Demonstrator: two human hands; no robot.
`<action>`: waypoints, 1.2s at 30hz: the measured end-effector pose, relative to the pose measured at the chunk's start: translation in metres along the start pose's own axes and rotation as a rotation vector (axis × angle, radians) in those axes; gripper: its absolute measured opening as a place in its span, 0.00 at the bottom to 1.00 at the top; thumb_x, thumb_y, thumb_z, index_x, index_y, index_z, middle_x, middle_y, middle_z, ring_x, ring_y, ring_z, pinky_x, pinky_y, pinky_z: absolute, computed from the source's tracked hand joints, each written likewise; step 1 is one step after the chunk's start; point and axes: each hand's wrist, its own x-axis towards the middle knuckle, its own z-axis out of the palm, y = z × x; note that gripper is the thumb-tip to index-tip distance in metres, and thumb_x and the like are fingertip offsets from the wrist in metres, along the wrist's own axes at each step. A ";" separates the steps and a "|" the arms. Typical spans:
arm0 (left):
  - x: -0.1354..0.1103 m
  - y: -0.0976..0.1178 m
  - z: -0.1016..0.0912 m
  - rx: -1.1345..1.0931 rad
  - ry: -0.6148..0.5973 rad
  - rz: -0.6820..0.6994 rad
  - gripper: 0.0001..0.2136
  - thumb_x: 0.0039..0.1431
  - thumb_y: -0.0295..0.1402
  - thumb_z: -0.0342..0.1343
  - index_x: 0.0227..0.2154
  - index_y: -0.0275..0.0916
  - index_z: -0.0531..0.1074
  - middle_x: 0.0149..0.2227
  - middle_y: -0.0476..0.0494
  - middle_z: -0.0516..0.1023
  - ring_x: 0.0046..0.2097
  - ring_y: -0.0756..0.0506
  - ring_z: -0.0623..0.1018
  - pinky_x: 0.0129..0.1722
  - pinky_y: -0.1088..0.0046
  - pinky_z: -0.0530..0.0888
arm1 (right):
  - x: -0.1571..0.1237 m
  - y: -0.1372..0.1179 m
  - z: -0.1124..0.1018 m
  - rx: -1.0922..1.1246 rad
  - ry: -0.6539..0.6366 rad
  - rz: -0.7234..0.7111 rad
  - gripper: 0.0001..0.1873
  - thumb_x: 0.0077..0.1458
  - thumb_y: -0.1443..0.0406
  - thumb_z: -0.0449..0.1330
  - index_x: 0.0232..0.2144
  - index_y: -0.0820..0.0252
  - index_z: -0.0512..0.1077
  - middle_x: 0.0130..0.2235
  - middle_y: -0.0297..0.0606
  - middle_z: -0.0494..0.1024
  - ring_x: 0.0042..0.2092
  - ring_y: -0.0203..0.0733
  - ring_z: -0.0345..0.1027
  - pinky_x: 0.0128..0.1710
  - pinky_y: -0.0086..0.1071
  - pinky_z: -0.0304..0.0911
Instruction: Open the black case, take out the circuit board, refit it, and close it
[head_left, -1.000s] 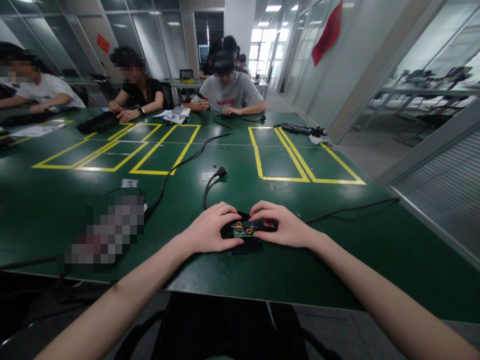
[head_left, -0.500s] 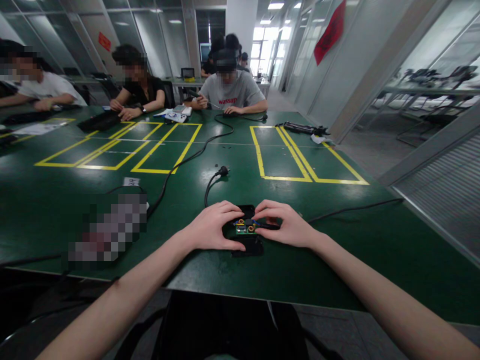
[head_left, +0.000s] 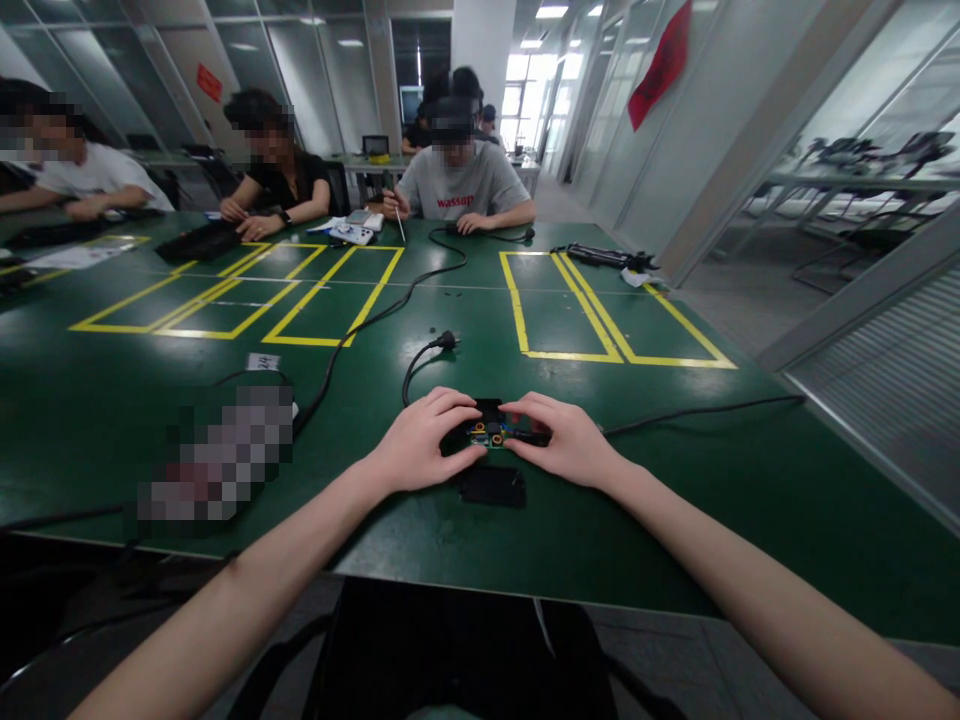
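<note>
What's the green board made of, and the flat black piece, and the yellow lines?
The green board is probably stiff resin, with orange rings that could be wound copper wire. The flat black piece looks like hard, mostly dull plastic: dark, straight-edged. The yellow lines seem tape: flat, straight strips.

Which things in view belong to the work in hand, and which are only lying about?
Likely belonging:
small green circuit board
flat black rectangular casing piece, foreground
rounded black plug

Likely lying about:
small white rectangular label
long thin black bundle
</note>
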 end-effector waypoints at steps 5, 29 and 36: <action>-0.001 -0.004 -0.001 0.089 0.034 -0.068 0.05 0.63 0.29 0.56 0.41 0.39 0.74 0.45 0.40 0.79 0.48 0.40 0.78 0.48 0.60 0.79 | 0.001 0.000 0.004 0.019 0.047 0.002 0.14 0.60 0.62 0.64 0.49 0.55 0.77 0.45 0.41 0.79 0.39 0.44 0.76 0.39 0.36 0.73; -0.002 -0.005 0.004 0.125 -0.011 -0.143 0.03 0.64 0.29 0.55 0.39 0.39 0.74 0.44 0.42 0.76 0.41 0.45 0.79 0.42 0.67 0.78 | 0.000 -0.013 0.008 -0.007 0.008 0.056 0.29 0.55 0.53 0.67 0.58 0.53 0.72 0.55 0.44 0.75 0.51 0.51 0.77 0.50 0.43 0.74; 0.001 -0.001 -0.005 0.118 0.072 -0.092 0.03 0.60 0.29 0.56 0.31 0.39 0.72 0.31 0.47 0.76 0.35 0.46 0.76 0.35 0.71 0.73 | 0.002 -0.006 -0.010 -0.040 0.034 0.096 0.08 0.61 0.60 0.60 0.37 0.58 0.75 0.35 0.39 0.80 0.33 0.41 0.73 0.33 0.33 0.66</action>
